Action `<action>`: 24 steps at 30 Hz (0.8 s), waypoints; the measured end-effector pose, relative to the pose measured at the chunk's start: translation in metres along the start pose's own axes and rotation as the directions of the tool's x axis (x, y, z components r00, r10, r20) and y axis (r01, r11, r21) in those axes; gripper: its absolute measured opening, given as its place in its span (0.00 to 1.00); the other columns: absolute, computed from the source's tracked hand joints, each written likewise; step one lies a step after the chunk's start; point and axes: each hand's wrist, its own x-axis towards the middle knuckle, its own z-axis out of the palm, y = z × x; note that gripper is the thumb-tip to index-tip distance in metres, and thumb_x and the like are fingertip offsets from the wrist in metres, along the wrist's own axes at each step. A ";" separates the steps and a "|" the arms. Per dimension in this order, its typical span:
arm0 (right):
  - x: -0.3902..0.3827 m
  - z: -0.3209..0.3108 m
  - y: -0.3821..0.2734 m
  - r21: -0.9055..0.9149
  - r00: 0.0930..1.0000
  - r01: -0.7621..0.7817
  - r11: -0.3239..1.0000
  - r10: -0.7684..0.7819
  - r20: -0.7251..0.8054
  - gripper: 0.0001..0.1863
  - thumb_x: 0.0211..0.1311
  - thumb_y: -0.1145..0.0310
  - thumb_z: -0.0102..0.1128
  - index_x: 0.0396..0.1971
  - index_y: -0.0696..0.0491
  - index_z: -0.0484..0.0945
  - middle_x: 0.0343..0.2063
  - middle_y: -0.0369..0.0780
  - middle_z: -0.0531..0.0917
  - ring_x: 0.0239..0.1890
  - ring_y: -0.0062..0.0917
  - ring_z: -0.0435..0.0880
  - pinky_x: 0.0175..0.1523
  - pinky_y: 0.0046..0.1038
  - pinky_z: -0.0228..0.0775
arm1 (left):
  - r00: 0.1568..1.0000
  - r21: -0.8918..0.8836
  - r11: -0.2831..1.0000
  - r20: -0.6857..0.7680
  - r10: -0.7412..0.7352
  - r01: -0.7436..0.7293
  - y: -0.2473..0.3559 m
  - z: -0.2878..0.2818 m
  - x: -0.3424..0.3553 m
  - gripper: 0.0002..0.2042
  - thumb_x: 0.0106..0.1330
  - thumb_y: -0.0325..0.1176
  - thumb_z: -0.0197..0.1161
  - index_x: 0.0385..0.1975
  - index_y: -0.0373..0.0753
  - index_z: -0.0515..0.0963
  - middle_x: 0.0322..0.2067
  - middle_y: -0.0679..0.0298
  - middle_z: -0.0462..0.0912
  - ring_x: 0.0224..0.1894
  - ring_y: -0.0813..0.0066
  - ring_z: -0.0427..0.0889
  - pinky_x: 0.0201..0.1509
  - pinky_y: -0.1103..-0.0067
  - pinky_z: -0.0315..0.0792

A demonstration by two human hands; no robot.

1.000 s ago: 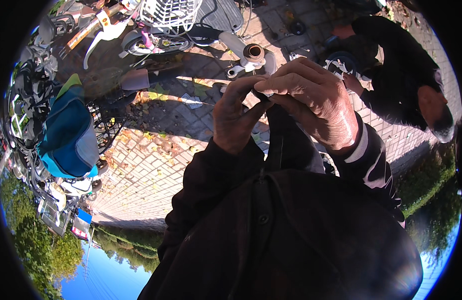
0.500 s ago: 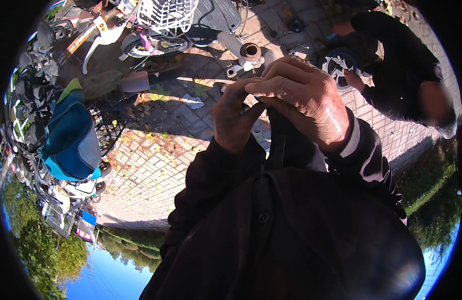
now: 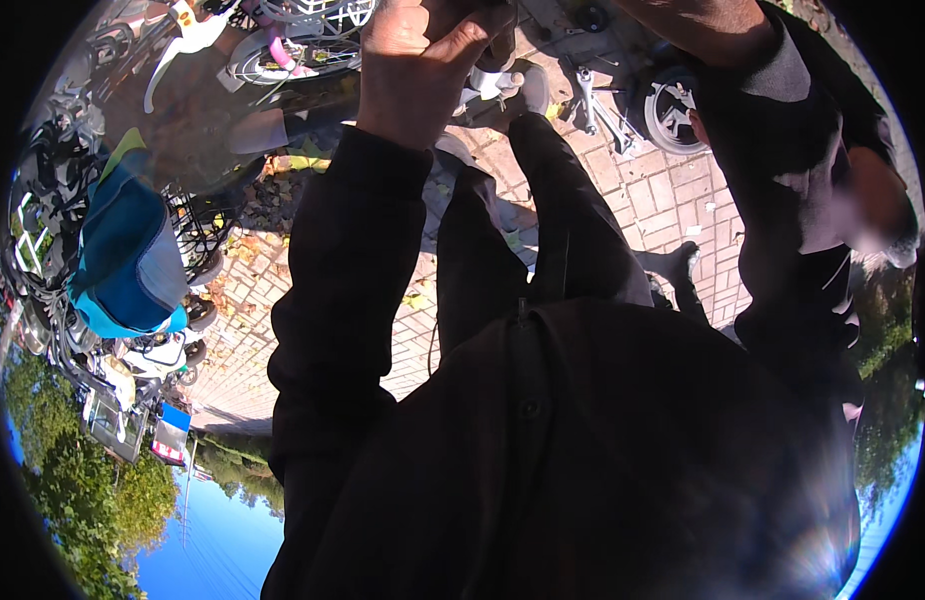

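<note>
My left hand [image 3: 413, 75] is raised at the top of the view, its fingers curled in and the thumb pressed over them. What lies in its grip is dark and cut off by the upper edge, so I cannot make it out. Just beside the fingers is the brownish end of a metal tube [image 3: 500, 52], with pale metal fittings below it. My right hand [image 3: 718, 25] reaches up out of the frame; only its wrist end shows and the fingers are hidden.
Metal parts [image 3: 601, 112] and a small wheel [image 3: 673, 115] lie on the brick paving [image 3: 623, 190]. A person in dark clothes [image 3: 868, 110] is close on the right. Parked bicycles with a white basket [image 3: 318, 12] and a teal cover [image 3: 123, 250] stand to the left.
Both hands, which were together at the middle, have parted. The left moved up and left; the right swung up and right, mostly out of view. My legs now show between them.
</note>
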 end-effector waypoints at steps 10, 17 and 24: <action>0.003 0.003 0.029 0.173 0.998 0.048 0.984 -0.053 0.024 0.04 0.71 0.76 0.59 0.37 0.62 0.79 0.29 0.34 0.83 0.33 0.17 0.81 0.42 0.21 0.75 | 0.996 -0.020 0.997 -0.028 -0.080 0.080 -0.013 -0.011 0.000 0.17 0.71 0.22 0.60 0.57 0.29 0.68 0.45 0.59 0.78 0.43 0.74 0.81 0.48 0.77 0.76; -0.011 0.008 0.025 0.291 0.999 -0.033 0.956 0.020 0.047 0.05 0.71 0.77 0.59 0.37 0.63 0.79 0.30 0.38 0.85 0.35 0.19 0.84 0.42 0.23 0.77 | 0.988 0.154 0.977 0.072 0.137 -0.147 -0.029 -0.017 -0.004 0.16 0.71 0.21 0.60 0.56 0.30 0.69 0.45 0.59 0.79 0.46 0.73 0.81 0.50 0.76 0.77; -0.013 0.006 0.019 0.048 0.999 0.021 0.999 -0.022 0.028 0.04 0.69 0.77 0.59 0.37 0.61 0.82 0.31 0.41 0.86 0.35 0.25 0.86 0.42 0.26 0.78 | 0.999 0.333 0.942 -0.012 0.036 -0.030 -0.021 -0.008 -0.007 0.15 0.65 0.22 0.66 0.50 0.31 0.74 0.42 0.60 0.82 0.44 0.75 0.82 0.48 0.79 0.77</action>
